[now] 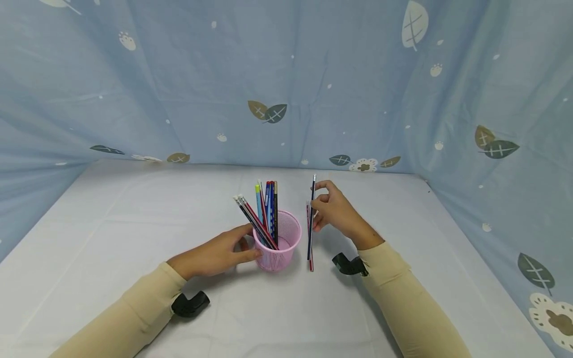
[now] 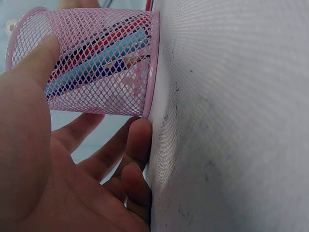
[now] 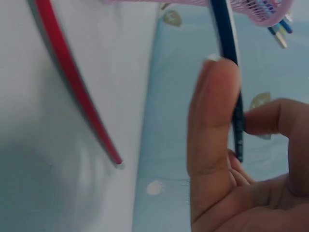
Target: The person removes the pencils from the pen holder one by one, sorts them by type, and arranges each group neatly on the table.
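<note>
A pink mesh pencil cup (image 1: 274,259) stands upright on the table with several pencils (image 1: 267,214) leaning in it, dark, red and blue among them. My left hand (image 1: 219,252) holds the cup from its left side. In the left wrist view the thumb lies along the mesh wall (image 2: 96,104) and the other fingers bend near the cup's base. To the right of the cup, my right hand (image 1: 337,215) pinches a dark blue pencil (image 1: 310,238) between thumb and fingers, raised off the table. Beneath it a red pencil (image 3: 72,77) lies on the white surface.
A white cloth (image 1: 286,318) covers the table. Blue leaf-patterned curtains (image 1: 286,59) hang behind it and along the sides. Each sleeve has a black wrist device, one by the left cuff (image 1: 190,304) and one by the right (image 1: 349,265).
</note>
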A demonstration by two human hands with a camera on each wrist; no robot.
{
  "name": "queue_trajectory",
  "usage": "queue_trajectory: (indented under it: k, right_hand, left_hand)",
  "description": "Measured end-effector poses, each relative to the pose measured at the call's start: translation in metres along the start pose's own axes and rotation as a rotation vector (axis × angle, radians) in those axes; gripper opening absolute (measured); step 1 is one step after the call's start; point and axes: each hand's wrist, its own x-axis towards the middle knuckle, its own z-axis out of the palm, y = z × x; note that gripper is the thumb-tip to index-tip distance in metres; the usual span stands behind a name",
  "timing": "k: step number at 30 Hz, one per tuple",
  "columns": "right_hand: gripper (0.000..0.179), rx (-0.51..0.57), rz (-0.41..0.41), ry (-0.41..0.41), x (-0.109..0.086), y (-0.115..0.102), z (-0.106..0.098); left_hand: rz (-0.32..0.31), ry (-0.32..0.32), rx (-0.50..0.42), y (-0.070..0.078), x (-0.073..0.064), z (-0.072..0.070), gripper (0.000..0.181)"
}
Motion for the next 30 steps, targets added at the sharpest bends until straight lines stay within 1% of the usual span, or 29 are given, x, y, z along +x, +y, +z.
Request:
queue_trajectory:
  k: [5, 9, 15, 26, 30]
  right_hand:
    - [0.053, -0.003, 0.044, -0.070, 0.003, 0.008, -0.001]
    - [0.056, -0.028, 0.068, -0.092, 0.006, 0.014, -0.001]
    - [0.058, -0.073, 0.106, -0.101, 0.009, 0.020, -0.002]
    - [0.057, -0.102, 0.152, -0.115, 0.012, 0.027, -0.003]
    - [0.058, -0.120, 0.171, -0.113, 0.013, 0.030, -0.004]
  left_hand:
    - [-0.004, -0.002, -0.003, 0.002, 0.000, 0.000, 0.067]
    - [0.010, -0.002, -0.009, 0.003, -0.001, -0.001, 0.065]
    - [0.015, 0.002, -0.009, 0.002, -0.001, -0.001, 0.064]
    - [0.006, 0.003, 0.002, 0.001, -0.001, -0.001, 0.064]
    - [0.016, 0.004, 0.000, 0.001, -0.001, -0.001, 0.062]
